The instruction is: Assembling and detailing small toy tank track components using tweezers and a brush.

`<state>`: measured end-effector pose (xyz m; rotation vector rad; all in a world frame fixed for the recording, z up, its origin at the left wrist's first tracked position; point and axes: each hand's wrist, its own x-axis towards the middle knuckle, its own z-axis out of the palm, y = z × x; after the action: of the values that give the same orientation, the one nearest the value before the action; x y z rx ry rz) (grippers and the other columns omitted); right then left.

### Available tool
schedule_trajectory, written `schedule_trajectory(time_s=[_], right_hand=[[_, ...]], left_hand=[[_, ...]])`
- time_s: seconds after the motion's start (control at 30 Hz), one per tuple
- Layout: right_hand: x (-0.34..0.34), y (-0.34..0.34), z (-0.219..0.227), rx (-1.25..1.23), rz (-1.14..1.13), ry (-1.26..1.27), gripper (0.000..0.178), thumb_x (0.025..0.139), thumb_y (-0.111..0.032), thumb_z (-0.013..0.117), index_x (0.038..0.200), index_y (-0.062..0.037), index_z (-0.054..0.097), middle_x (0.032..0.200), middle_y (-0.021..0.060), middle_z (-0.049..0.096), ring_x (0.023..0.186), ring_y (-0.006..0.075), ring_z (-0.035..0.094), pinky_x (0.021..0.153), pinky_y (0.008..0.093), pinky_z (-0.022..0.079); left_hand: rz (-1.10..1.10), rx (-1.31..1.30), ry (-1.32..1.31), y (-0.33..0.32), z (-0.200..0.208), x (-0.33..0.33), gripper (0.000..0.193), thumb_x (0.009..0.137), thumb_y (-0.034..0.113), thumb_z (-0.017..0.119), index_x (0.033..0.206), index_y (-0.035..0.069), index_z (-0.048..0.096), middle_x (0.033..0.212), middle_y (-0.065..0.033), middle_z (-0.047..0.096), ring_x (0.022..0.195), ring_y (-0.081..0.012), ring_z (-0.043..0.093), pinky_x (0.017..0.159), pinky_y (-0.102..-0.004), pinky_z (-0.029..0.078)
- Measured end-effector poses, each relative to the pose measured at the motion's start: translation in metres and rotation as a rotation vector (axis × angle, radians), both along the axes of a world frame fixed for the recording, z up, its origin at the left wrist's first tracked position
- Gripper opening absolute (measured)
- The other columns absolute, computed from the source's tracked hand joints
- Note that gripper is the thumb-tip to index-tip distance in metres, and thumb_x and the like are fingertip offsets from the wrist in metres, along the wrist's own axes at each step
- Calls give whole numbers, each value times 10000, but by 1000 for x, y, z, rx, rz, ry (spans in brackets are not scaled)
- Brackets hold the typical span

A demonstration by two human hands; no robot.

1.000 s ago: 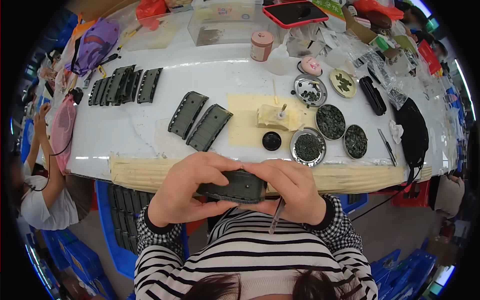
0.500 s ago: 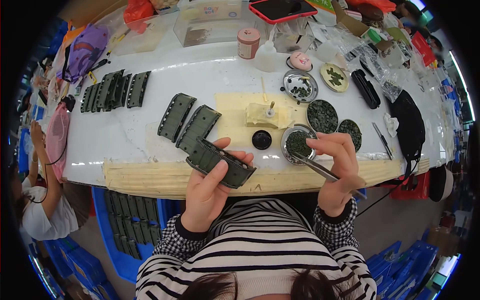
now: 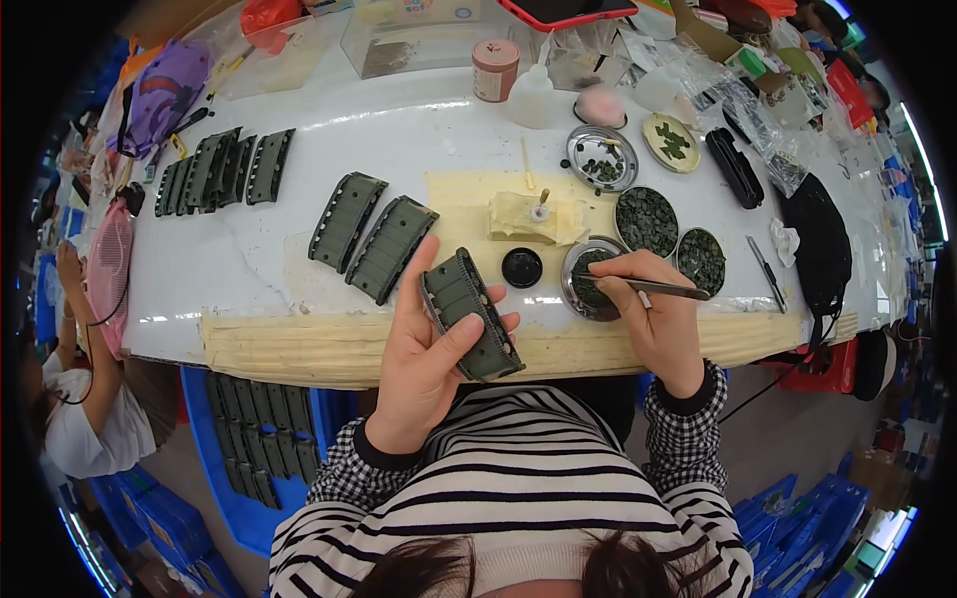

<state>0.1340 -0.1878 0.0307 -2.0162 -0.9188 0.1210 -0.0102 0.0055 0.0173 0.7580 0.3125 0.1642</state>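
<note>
My left hand (image 3: pixel 419 359) grips a dark green curved plastic piece (image 3: pixel 458 287), tilted above the taped front edge of the table. Its thumb presses on the ribbed face. My right hand (image 3: pixel 660 324) pinches metal tweezers (image 3: pixel 663 288); their tips point down into a round metal dish (image 3: pixel 567 274) of small dark green bits, and whether they hold a bit cannot be seen. Two similar curved pieces, one on the left (image 3: pixel 346 221) and one nearer (image 3: pixel 393 249), lie beyond my left hand. A round black cap (image 3: pixel 521 267) sits left of the dish.
Beyond the dish stand two tins of green bits (image 3: pixel 646 221) (image 3: pixel 701 261) and a silver lid (image 3: pixel 626 177). A tape-wrapped block (image 3: pixel 518 221) is at centre. More curved pieces (image 3: pixel 204 171) stand far left; a blue crate (image 3: pixel 234 503) sits below. Another person (image 3: pixel 95 419) is at left.
My left hand has turned the curved piece more upright. My right hand has moved slightly left, and the tweezers have swung so their tips reach into the dish.
</note>
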Motion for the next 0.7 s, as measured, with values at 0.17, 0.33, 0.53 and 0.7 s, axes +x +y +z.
schedule_trajectory(time_s=[0.17, 0.33, 0.53, 0.7], right_hand=[[2, 6, -1, -22, 21, -71, 135, 823, -64, 688, 937, 3, 662, 830, 117, 647, 730, 277, 600, 654, 338, 478], [4, 7, -1, -19, 43, -86, 134, 824, -64, 684, 934, 7, 658, 828, 120, 650, 728, 284, 598, 660, 344, 479], [0, 6, 4, 111, 53, -27, 112, 841, -51, 657, 931, 13, 675, 834, 111, 667, 719, 252, 597, 652, 322, 467], [-15, 15, 20, 309, 268, 22, 139, 819, -86, 667, 930, -11, 704, 848, 83, 686, 715, 223, 589, 671, 324, 456]], left_hand=[[6, 123, -65, -2, 2, -2, 652, 944, -8, 520, 1480, 147, 184, 1313, -195, 481, 1060, -276, 627, 888, -385, 552], [-71, 143, -69, -1, -5, -5, 325, 977, 60, 500, 1291, 26, 425, 1315, -141, 488, 1065, -255, 629, 884, -359, 549], [-123, 185, -48, -2, -8, -2, 207, 1028, 209, 410, 1076, 22, 485, 1313, -183, 482, 1052, -291, 638, 839, -390, 571], [-314, -25, -29, -2, 0, 6, 287, 1049, 268, 359, 1020, 18, 494, 1187, -117, 534, 1070, -256, 629, 863, -336, 547]])
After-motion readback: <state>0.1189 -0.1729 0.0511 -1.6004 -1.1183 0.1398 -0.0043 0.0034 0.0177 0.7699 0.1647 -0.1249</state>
